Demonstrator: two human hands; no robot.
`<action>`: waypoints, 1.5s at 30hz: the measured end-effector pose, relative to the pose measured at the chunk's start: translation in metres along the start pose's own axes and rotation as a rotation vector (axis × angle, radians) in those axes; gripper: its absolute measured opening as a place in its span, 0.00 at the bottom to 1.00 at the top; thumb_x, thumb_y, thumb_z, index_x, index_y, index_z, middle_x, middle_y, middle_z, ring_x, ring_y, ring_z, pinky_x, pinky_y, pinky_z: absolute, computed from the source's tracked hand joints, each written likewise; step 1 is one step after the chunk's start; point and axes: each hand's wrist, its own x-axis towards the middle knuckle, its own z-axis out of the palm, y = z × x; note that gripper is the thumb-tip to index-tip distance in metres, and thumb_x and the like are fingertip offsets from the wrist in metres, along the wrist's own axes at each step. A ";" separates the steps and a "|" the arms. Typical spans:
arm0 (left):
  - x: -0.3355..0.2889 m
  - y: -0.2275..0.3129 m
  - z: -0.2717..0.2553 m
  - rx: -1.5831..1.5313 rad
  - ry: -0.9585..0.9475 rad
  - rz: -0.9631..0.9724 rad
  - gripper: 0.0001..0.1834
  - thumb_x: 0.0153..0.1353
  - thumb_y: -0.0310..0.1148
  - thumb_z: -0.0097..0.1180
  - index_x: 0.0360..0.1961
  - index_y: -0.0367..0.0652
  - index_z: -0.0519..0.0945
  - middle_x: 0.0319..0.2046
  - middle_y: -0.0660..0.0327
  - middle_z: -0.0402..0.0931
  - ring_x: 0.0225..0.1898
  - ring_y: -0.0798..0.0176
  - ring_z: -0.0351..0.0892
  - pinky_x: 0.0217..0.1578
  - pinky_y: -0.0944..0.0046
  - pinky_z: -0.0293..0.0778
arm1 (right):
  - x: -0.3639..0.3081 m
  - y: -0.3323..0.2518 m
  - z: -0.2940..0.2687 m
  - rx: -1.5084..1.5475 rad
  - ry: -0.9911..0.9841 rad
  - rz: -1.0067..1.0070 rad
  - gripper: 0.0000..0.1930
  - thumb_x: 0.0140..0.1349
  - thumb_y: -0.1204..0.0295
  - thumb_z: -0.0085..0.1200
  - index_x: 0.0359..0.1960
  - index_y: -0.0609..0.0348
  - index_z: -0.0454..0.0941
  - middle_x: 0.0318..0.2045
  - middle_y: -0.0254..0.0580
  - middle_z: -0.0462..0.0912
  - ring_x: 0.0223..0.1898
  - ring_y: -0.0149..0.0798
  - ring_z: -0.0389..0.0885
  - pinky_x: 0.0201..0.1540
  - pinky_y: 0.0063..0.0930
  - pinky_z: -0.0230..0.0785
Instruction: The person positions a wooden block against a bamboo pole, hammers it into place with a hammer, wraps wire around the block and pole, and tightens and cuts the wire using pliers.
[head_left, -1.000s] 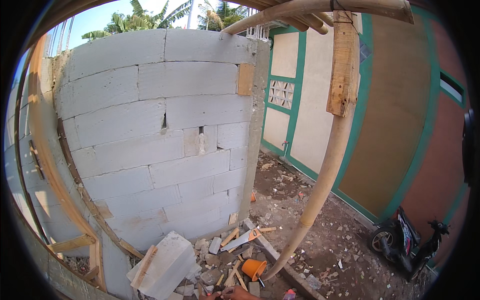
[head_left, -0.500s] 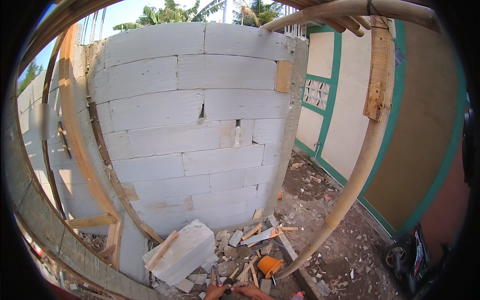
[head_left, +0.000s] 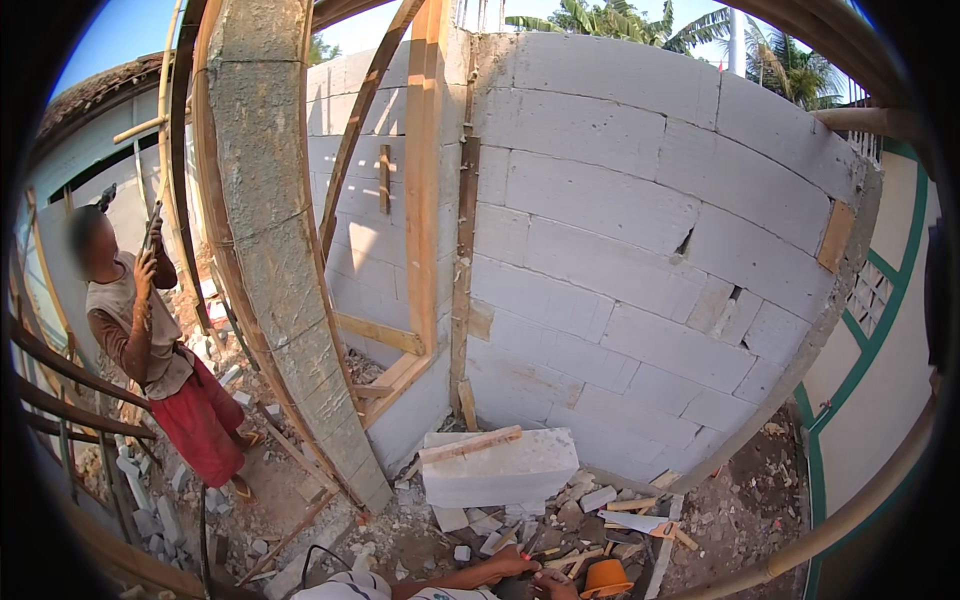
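Both my hands are low in the view, close together over the rubble. My left hand [head_left: 510, 562] is closed round a thin, small tool [head_left: 529, 556] with a red part; its exact kind is too small to tell. Close to it on the right, my right hand [head_left: 553, 586] has its fingers bent together, and what they hold is hidden. Right of my hands stands an orange bucket [head_left: 606, 578]. Beyond it a handsaw [head_left: 636, 521] with an orange handle lies on wood scraps. A large pale block [head_left: 500, 472] with a wooden strip [head_left: 470, 444] on top rests in front of the wall.
A light block wall [head_left: 600, 270] rises ahead, beside a wooden frame [head_left: 424, 200] and a concrete column [head_left: 265, 200]. At the left a person [head_left: 140, 310] stands holding a dark tool up. A bamboo pole [head_left: 800, 555] crosses the lower right. Broken stones [head_left: 570, 515] cover the ground.
My view has swung left, so the wall and rubble sit further right. The column and the standing person have come into view. My hands stay together low over the rubble.
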 end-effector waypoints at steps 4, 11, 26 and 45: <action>0.010 -0.024 -0.004 -0.022 0.005 -0.027 0.30 0.46 0.51 0.70 0.41 0.37 0.79 0.37 0.53 0.78 0.38 0.59 0.77 0.39 0.59 0.72 | 0.008 -0.015 0.007 -0.186 -0.095 -0.030 0.15 0.64 0.56 0.56 0.40 0.53 0.84 0.33 0.41 0.85 0.35 0.38 0.82 0.38 0.34 0.72; 0.038 -0.050 0.000 -0.163 0.120 0.028 0.38 0.43 0.53 0.70 0.47 0.32 0.77 0.42 0.49 0.79 0.44 0.54 0.79 0.43 0.58 0.72 | 0.038 0.006 -0.009 -0.265 -0.090 -0.063 0.19 0.67 0.52 0.49 0.44 0.51 0.84 0.37 0.47 0.86 0.40 0.46 0.83 0.44 0.41 0.74; -0.023 0.011 0.007 -0.041 0.136 -0.117 0.32 0.45 0.45 0.70 0.43 0.30 0.76 0.39 0.50 0.77 0.39 0.58 0.76 0.39 0.57 0.72 | 0.063 0.044 -0.038 -1.252 -0.089 -0.454 0.15 0.68 0.69 0.44 0.49 0.62 0.79 0.41 0.49 0.82 0.45 0.45 0.80 0.49 0.40 0.72; -0.036 0.017 -0.016 -0.380 0.100 -0.085 0.16 0.52 0.31 0.70 0.41 0.39 0.80 0.32 0.63 0.80 0.30 0.70 0.78 0.27 0.68 0.71 | -0.052 -0.081 0.018 0.050 -0.074 -0.117 0.09 0.59 0.71 0.64 0.38 0.61 0.83 0.32 0.33 0.83 0.37 0.26 0.76 0.43 0.23 0.67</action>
